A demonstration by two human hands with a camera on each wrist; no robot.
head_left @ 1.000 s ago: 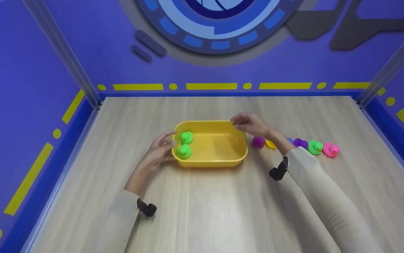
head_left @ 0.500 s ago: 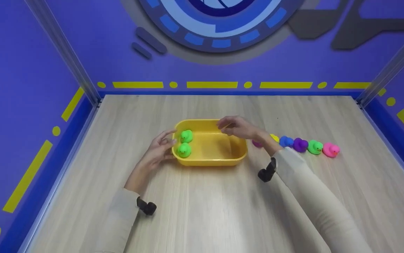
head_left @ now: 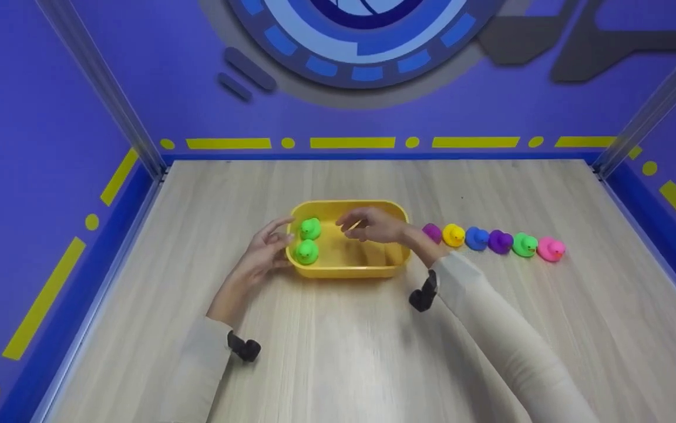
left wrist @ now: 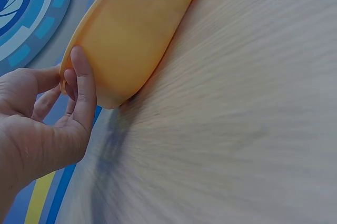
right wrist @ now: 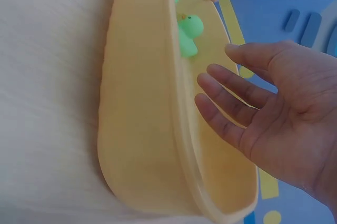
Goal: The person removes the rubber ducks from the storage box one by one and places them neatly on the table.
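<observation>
A yellow plastic tub (head_left: 349, 273) stands on the wooden table with two green rubber ducks, one (head_left: 310, 229) behind the other (head_left: 306, 252), at its left end. My left hand (head_left: 255, 258) grips the tub's left rim, thumb and fingers on either side of the wall (left wrist: 137, 29) in the left wrist view. Over the middle of the tub hovers my right hand (head_left: 373, 224), fingers spread and slightly bent, with nothing in them. The right wrist view shows its bare palm (right wrist: 295, 113) and a green duck (right wrist: 189, 34) past the fingertips.
Right of the tub runs a row of rubber ducks: purple (head_left: 431, 233), yellow (head_left: 454, 235), blue (head_left: 477, 238), another purple (head_left: 500, 241), green (head_left: 525, 245) and pink (head_left: 551, 249). Blue-purple panels (head_left: 361, 123) wall the table at the back and sides.
My right hand has moved left from the tub's back right corner to over its middle, uncovering the duck row. The left hand keeps its hold on the rim, and the ducks stay put.
</observation>
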